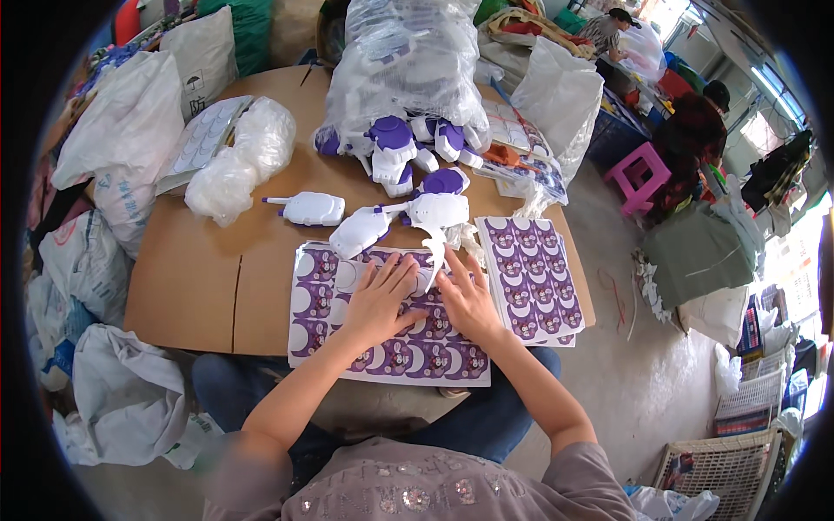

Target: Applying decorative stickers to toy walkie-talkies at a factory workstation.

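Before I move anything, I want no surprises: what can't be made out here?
All in the head view:
Larger sheet: parts hidden under the left hand and right hand.
Bag: its inner contents are obscured by crinkled plastic.
Shirt: cut off by the lower edge.
Far person: finger details too small.

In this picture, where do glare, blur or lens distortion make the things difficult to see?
Head view: right rim washed out by glare; clear plastic bag glints with highlights; blurred patch over the left sleeve; corners black, cardboard tabletop edges bowed; left hand, right hand and printed sheets look fairly clear.
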Demonstrator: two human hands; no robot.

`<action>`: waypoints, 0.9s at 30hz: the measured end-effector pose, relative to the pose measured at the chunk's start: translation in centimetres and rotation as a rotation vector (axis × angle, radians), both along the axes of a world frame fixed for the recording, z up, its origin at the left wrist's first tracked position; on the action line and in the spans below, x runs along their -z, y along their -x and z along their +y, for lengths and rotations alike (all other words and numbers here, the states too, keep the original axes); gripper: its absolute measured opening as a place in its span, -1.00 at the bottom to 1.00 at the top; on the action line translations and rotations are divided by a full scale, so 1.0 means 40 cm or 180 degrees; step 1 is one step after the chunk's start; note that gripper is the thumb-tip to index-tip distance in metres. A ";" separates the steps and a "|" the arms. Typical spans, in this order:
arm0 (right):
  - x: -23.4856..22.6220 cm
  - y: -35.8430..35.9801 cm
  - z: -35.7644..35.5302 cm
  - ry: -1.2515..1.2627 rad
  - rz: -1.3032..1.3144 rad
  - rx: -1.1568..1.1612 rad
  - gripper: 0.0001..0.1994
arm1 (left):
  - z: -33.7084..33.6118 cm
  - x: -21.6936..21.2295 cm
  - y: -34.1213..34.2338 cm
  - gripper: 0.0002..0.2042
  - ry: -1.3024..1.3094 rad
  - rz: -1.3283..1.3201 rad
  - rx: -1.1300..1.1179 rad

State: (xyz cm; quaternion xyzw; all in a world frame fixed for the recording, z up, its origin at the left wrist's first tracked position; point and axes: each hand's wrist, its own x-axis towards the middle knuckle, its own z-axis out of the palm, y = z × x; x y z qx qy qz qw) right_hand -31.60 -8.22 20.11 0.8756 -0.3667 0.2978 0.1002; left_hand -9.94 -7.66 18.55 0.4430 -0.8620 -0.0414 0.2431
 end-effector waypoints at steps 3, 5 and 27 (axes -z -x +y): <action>-0.018 -0.006 0.022 -0.0012 -0.0368 -0.0208 -0.44 | -0.002 0.001 0.003 -0.06 -0.0227 -0.0042 -0.0043; -0.037 -0.009 0.052 -0.0270 -0.0453 -0.0251 -0.43 | -0.001 -0.004 0.004 0.00 -0.0209 -0.0035 -0.0099; -0.294 0.250 0.301 0.1026 -0.3589 0.1281 -0.04 | -0.222 -0.220 0.478 -0.93 0.0254 0.1688 0.1469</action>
